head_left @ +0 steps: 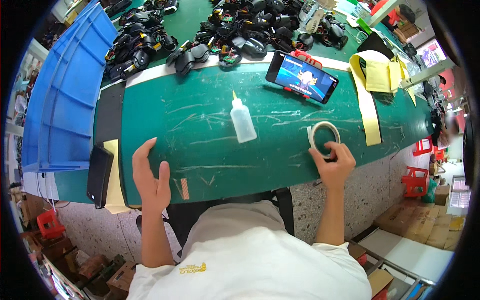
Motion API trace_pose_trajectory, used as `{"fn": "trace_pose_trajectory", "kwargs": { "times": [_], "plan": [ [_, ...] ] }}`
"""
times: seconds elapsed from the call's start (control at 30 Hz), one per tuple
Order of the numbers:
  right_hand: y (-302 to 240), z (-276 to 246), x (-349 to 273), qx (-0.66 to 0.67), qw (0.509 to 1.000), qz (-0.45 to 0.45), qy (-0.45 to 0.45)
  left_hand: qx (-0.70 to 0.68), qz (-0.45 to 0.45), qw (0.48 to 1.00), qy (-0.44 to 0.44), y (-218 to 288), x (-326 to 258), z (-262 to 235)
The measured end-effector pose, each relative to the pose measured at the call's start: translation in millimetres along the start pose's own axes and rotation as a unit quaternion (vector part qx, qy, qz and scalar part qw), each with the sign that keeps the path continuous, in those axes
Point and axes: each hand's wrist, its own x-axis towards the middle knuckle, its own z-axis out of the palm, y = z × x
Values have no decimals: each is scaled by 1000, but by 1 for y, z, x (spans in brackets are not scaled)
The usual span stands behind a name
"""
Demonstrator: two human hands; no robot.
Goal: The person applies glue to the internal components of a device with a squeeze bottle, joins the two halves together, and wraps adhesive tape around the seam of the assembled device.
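My right hand (336, 164) grips the near rim of a roll of pale tape (324, 124) between thumb and fingers, at the right of the green tabletop (210, 167). My left hand (151, 182) is open over the table's left front, its thumb apart from the fingers and nothing in it. A translucent squeeze bottle (243, 123) with a yellowish pointed nozzle lies between the hands, farther from me. Near my left hand there is a small orange striped strip (185, 189). Beyond the tape, a phone (304, 79) with a lit screen rests in a red holder (306, 59).
Piles of black computer mice with exposed parts (250, 25) cover the far side. A blue plastic bin (65, 95) stands at left, behind a dark phone-like object (99, 175). Yellow sheets (370, 120) lie at right. Red stools (416, 180) and cardboard boxes (420, 220) are on the floor.
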Motion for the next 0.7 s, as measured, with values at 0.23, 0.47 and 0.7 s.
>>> {"fn": "trace_pose_trajectory", "kwargs": {
  "times": [0.23,0.47,0.7],
  "plan": [
    [13,10,-3,44,994,46,90,-95,14,995,-5,3,-6,-10],
    [17,10,-5,71,986,70,132,-134,33,990,4,-4,-9,-9],
    [12,9,-7,72,990,49,112,-131,-39,990,46,-10,-3,-6]
  ]
}}
